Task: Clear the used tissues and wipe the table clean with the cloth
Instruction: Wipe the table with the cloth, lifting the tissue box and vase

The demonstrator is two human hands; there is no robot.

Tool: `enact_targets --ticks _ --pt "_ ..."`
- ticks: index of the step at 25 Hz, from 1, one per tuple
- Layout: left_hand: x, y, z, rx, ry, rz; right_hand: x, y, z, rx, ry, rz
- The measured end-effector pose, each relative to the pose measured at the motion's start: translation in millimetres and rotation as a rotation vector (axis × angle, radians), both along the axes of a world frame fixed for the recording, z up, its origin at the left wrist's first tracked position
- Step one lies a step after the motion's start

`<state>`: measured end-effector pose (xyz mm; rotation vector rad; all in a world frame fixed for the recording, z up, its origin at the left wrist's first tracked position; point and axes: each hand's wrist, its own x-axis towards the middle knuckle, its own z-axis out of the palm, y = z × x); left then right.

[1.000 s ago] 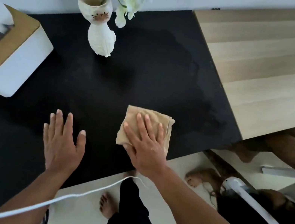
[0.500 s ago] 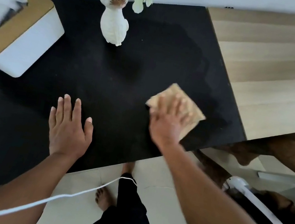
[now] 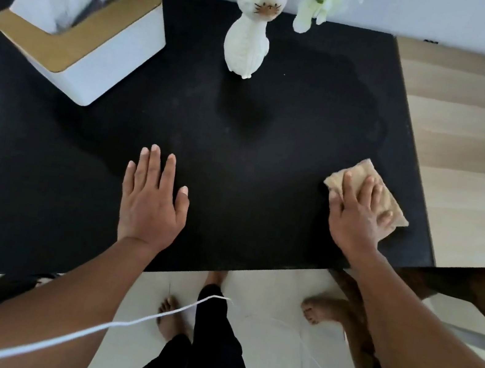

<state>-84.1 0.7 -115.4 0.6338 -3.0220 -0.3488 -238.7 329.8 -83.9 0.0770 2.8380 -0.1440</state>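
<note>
A folded tan cloth (image 3: 366,174) lies on the black table (image 3: 274,144) near its right front corner. My right hand (image 3: 355,216) presses flat on the cloth, fingers spread over it. My left hand (image 3: 151,200) rests flat on the table near the front edge, fingers apart and holding nothing. A faint damp smear shows on the black top behind the cloth. No loose tissues are visible on the table.
A white tissue box with a wooden lid (image 3: 79,35) stands at the back left, a tissue sticking out. A white cat-shaped vase (image 3: 250,32) with flowers stands at the back middle. A pale wooden surface (image 3: 473,153) adjoins the right side. A white cable (image 3: 113,323) hangs below.
My right hand has slid the cloth to the right, from the front middle of the table to its right front corner. My left hand has stayed flat in place.
</note>
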Motion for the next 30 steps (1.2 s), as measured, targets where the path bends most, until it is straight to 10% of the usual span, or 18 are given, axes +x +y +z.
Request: enact_targets --ticks 4,12,18,22,30 --pt "-0.4 -0.6 0.1 0.01 0.002 0.012 -49.6 -110.8 -11.8 -0.044 0.002 -0.014" --pt "1.7 1.6 -3.5 0.062 0.09 0.137 54.8 -180.3 -14.8 -0.144 0.084 0.746" --pt "6.1 -8.1 8.9 0.092 -0.004 0.114 64.9 -13.7 -9.6 -0.057 0.046 0.423" --pt "43.2 -64.3 12.5 0.049 -0.041 0.121 2.9 -66.3 -8.1 -0.097 -0.011 0.014" --pt "73.0 -86.5 -0.6 -0.025 -0.021 0.171 1.6 -303.5 -17.8 -0.118 0.012 0.527"
